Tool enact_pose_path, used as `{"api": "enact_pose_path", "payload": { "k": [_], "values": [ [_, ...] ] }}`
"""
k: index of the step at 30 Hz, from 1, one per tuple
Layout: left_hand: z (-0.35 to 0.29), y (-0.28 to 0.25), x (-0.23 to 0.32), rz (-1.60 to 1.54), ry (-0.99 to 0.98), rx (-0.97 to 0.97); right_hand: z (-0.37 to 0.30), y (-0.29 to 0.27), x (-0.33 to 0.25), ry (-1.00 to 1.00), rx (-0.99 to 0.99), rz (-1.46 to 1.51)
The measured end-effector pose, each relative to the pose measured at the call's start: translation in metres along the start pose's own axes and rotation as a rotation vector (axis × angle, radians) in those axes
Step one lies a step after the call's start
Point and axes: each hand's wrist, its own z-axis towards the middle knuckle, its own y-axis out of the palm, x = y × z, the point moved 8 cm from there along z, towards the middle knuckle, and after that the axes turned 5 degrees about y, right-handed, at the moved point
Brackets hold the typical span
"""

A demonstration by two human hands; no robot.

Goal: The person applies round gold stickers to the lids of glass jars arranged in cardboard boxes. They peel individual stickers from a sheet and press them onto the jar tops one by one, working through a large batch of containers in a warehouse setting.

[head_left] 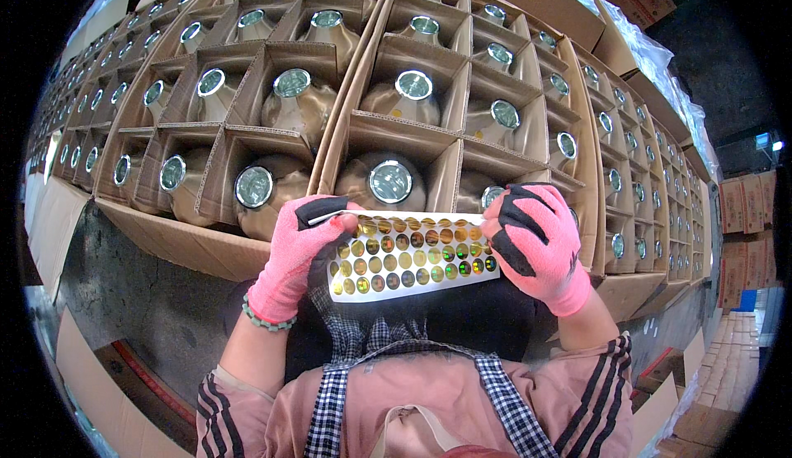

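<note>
Between my two hands a white sheet of round gold holographic stickers [412,260] is stretched out, its upper edge curled over. My left hand [301,247], in a pink and black glove with bare fingertips showing, pinches the sheet's left end. My right hand [540,239], gloved the same way, grips the right end near the top corner. Just beyond the sheet, a bronze-coloured glass bottle with a silver rim [390,181] stands upright in a carton cell. Another such bottle [253,187] is beside my left hand. My right hand partly covers a bottle in the adjoining cell.
Open cartons [330,153] with cardboard dividers stand side by side across the far side, each cell holding an upright bottle. Raised flaps [58,235] stick out at the left. Stacked closed boxes [747,202] and clear plastic sheeting [660,70] are at the right.
</note>
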Motion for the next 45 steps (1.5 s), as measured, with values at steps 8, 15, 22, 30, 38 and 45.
{"api": "enact_pose_path", "payload": {
  "k": [8,15,22,30,38,45],
  "values": [
    [0.000,-0.002,-0.001,0.030,0.002,-0.012,0.004,0.002,0.000,0.021,-0.038,-0.028],
    [0.000,0.000,0.003,0.046,-0.006,0.050,-0.006,-0.001,-0.001,-0.092,0.017,-0.058],
    [0.005,-0.006,-0.001,0.064,0.055,0.054,-0.010,0.002,0.003,-0.149,-0.001,0.065],
    [-0.049,-0.025,0.013,0.139,-0.033,0.462,-0.019,-0.067,0.247,0.540,0.335,0.193],
    [-0.037,-0.008,0.065,0.161,0.082,0.441,-0.005,0.033,0.381,0.744,-0.526,-0.330],
    [0.088,0.027,0.057,0.262,0.112,0.182,-0.001,0.065,0.394,0.566,-0.847,-0.596]
  ]
}}
